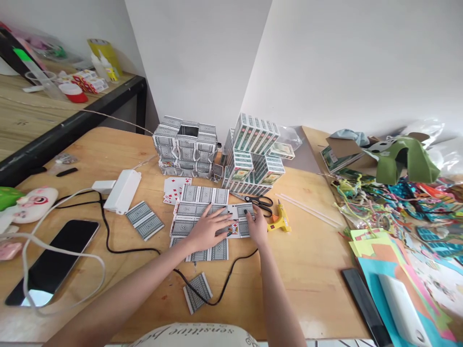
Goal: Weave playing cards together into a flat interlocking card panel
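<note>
A grid of playing cards [205, 194], mostly patterned grey backs up, lies on the table before me. My left hand [210, 226] rests flat across it, fingers spread toward its right edge. At that edge is a piece of playing cards [234, 212] with some faces showing. My right hand [257, 224] grips the right side of this piece, thumb on top; its other fingertips are partly hidden. Close to the right hand are black-handled scissors [265, 200] and a yellow glue gun [281, 220]. Loose face-up cards [176, 185] lie behind the grid.
Behind stand a block built of cards [186, 149] and stacked card boxes [253, 154]. A black cord [144, 250] loops in front of the grid. Left are a white power strip [123, 190], joined cards [144, 220] and a phone [54, 260]. Glue sticks [307, 209] and coloured paper [383, 274] lie right.
</note>
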A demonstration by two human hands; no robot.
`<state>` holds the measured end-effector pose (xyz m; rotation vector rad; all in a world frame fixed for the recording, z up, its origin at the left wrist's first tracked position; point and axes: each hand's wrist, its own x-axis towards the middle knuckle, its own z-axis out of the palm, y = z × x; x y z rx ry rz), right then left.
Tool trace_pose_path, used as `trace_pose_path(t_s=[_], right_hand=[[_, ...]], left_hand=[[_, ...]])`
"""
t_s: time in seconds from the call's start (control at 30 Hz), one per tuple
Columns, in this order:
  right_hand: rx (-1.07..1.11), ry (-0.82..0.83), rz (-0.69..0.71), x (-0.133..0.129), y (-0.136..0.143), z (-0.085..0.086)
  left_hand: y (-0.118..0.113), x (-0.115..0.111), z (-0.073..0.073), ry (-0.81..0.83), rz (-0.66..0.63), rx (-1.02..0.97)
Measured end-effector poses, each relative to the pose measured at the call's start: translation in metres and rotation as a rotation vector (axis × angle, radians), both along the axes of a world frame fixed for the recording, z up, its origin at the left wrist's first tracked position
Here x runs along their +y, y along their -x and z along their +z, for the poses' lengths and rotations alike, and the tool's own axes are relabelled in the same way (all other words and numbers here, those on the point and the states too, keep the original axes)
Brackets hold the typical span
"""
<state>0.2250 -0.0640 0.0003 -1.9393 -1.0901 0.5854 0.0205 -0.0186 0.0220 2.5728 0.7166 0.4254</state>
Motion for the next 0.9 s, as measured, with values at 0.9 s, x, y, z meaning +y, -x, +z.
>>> trace_pose_path(t_s=[0.9], right_hand=[[0.102,-0.020,0.055,0.003,0.002,0.003]], left_hand=[[-0.027,-0.008,-0.012,-0.001,0.050,-0.052]])
